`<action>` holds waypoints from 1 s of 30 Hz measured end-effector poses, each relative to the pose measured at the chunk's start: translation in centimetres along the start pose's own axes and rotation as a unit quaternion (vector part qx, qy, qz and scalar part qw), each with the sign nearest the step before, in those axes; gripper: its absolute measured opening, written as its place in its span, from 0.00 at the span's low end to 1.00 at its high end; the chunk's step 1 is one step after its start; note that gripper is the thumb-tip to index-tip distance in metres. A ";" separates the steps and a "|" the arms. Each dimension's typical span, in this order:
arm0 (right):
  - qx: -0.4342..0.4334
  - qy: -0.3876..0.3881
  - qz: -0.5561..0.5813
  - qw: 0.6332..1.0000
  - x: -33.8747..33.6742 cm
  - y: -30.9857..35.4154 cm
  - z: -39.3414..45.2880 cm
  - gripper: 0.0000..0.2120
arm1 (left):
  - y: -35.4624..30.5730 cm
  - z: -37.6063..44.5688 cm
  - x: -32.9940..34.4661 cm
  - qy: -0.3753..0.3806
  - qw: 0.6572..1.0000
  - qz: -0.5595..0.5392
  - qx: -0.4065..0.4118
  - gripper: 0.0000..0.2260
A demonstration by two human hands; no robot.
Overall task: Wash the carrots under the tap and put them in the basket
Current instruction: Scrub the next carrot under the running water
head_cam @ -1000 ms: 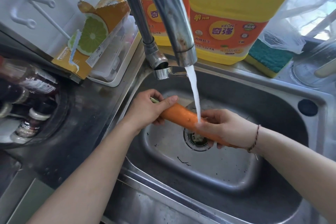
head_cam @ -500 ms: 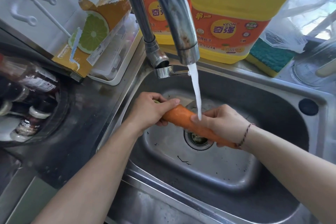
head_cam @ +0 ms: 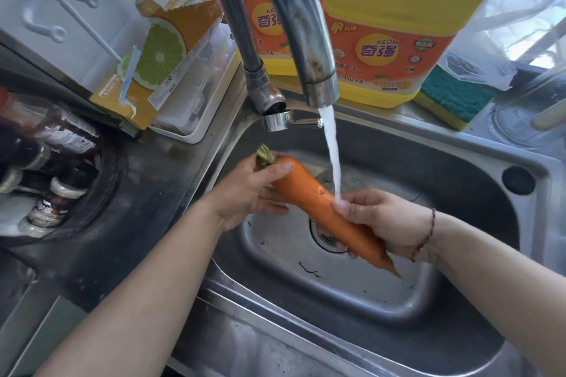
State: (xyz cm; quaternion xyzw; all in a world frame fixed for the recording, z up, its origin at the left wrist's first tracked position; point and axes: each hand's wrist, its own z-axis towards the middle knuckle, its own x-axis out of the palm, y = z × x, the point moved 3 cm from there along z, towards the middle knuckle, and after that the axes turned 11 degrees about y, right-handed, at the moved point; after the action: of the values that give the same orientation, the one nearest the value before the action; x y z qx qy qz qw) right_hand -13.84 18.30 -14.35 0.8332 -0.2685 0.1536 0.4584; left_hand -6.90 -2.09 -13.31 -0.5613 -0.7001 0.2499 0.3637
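One long orange carrot (head_cam: 309,196) lies slanted over the steel sink (head_cam: 459,168), thick end up left, tip down right. My left hand (head_cam: 248,193) grips the thick end, with the green stub showing above my thumb. My right hand (head_cam: 386,220) is curled round the thin half. Water runs from the tap (head_cam: 300,27) and lands where my right thumb meets the carrot. No basket is in view.
Two yellow detergent jugs (head_cam: 392,34) stand behind the tap. A torn lemon-print box (head_cam: 159,52) leans on a white tray at the left. Sauce bottles (head_cam: 55,144) lie at far left. A green and yellow sponge (head_cam: 453,98) sits at the back right. The drain (head_cam: 324,239) is under the carrot.
My left hand has slid back to the thick end, so more of the carrot and its green stub show. The carrot's tip has swung lower right. Water still runs.
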 end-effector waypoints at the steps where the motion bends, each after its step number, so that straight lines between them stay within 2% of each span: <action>1: -0.015 0.045 0.048 0.998 0.1 -0.2 0.1 0.20 | 0.2 -0.1 0.2 0.029 0.998 -0.053 0.016 0.24; 3: -0.047 0.115 0.117 0.985 0.3 -0.4 0.1 0.21 | 0.0 0.0 0.2 0.022 0.994 -0.089 0.055 0.22; 5: -0.065 0.134 0.143 0.979 0.0 -0.5 -0.2 0.25 | -0.3 0.1 0.1 -0.034 0.995 -0.072 0.062 0.21; 7: -0.061 0.101 0.089 0.989 -0.4 -0.5 -0.7 0.27 | -0.5 0.2 0.2 -0.085 0.994 -0.046 0.051 0.21; 11: -0.043 -0.010 -0.128 0.991 -1.3 -0.2 -1.6 0.25 | -0.3 0.6 0.2 -0.147 0.988 -0.043 0.029 0.16; 15: -0.024 -0.043 -0.160 0.986 -1.6 0.5 -2.6 0.22 | 0.2 0.8 -0.7 -0.202 0.976 -0.078 0.025 0.18; 18: -0.017 -0.063 -0.074 0.995 -1.7 0.7 -3.1 0.20 | 0.5 0.7 -1.0 -0.172 0.979 -0.106 0.025 0.17; 20: -0.006 -0.099 -0.059 0.993 -1.9 0.7 -3.4 0.18 | 0.6 0.6 -1.0 -0.149 0.981 -0.123 0.031 0.15; 25: -0.020 -0.138 0.019 0.990 -1.3 0.5 -3.3 0.13 | 0.3 -0.3 -1.1 -0.093 0.980 -0.160 0.069 0.22; 27: -0.024 -0.119 0.062 0.991 -0.8 0.5 -3.0 0.14 | 0.1 -0.6 -1.5 -0.079 0.978 -0.169 0.096 0.18; 30: -0.035 -0.053 0.115 0.991 0.0 0.9 -2.9 0.17 | -0.4 -1.1 -1.9 -0.075 0.973 -0.173 0.131 0.15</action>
State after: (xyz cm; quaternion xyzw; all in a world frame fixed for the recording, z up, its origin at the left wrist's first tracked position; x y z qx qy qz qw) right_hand -14.38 20.41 -12.17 0.7871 -0.3917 0.1512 0.4518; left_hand -6.12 -4.10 -12.75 -0.3590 -0.7732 0.3143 0.4178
